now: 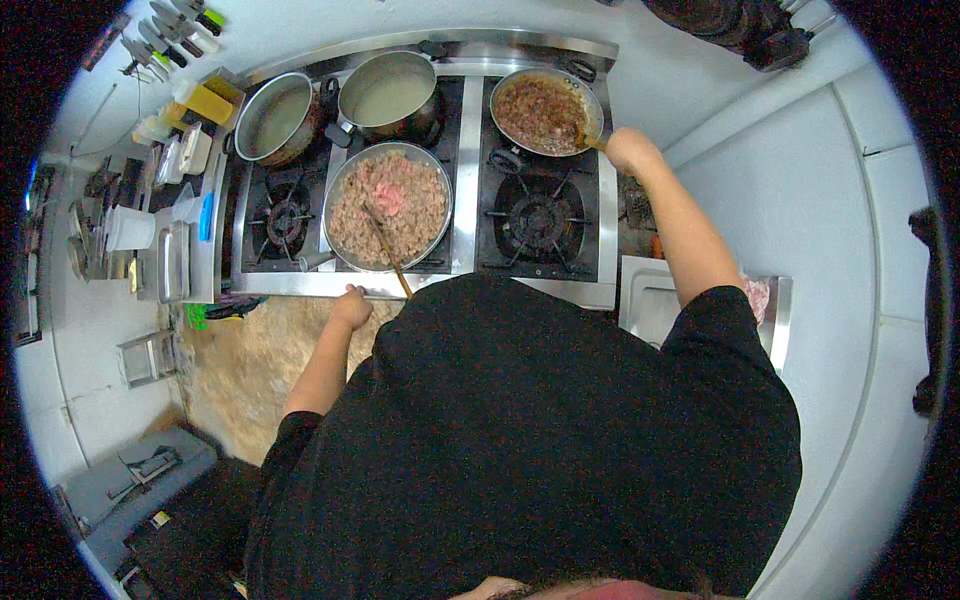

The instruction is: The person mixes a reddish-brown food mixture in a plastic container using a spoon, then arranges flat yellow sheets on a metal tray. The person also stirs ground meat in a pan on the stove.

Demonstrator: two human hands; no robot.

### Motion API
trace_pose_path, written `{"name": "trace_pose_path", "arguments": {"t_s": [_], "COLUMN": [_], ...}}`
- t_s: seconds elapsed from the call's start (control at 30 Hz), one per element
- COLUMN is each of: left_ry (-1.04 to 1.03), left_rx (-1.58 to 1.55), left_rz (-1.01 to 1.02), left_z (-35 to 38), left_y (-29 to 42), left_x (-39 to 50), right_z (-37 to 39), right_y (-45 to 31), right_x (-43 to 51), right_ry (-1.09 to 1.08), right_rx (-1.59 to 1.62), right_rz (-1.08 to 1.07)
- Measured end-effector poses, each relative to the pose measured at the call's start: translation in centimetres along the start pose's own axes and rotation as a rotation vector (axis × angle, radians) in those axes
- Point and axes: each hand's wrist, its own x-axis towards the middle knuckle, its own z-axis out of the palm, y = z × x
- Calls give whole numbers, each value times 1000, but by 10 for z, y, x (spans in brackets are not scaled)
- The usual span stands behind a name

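At the back right of the stove, my right hand [632, 152] grips a wooden spoon [592, 142]. The spoon's end dips into dark browned ground meat [536, 109] in a round pan [493, 112]. Low at the stove's front steel edge [427, 283] is my left hand [351, 308], fingers curled; whether it holds a knob there cannot be made out. Just beyond it sits a large frying pan [328, 238] of paler ground meat [401, 229] with a pink raw lump [388, 198] in the middle. A wooden utensil [395, 264] leans in it, handle toward me.
Two deep pots [272, 118] [388, 94] with cloudy liquid stand at the back left. Bare burners [285, 217] [536, 223] show at front left and right. A side counter holds a white tub [131, 228], a steel tray [175, 261] and a bottle of yellow liquid [204, 102]. Knives [161, 41] hang on the wall.
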Motion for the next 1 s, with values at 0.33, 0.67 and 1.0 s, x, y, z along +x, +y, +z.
{"name": "trace_pose_path", "arguments": {"t_s": [0.33,0.67,1.0], "left_ry": [-37,-100,-106], "left_rx": [21,21,18], "left_rz": [-29,-12,-2], "left_z": [-11,-11,-24], "left_y": [9,3,13], "left_x": [-1,2,-11], "right_z": [24,53,47], "right_y": [-13,-91,-127], "right_x": [6,-2,22], "right_ry": [-180,189,328], "right_rx": [-119,417,656], "right_rz": [-188,48,141]}}
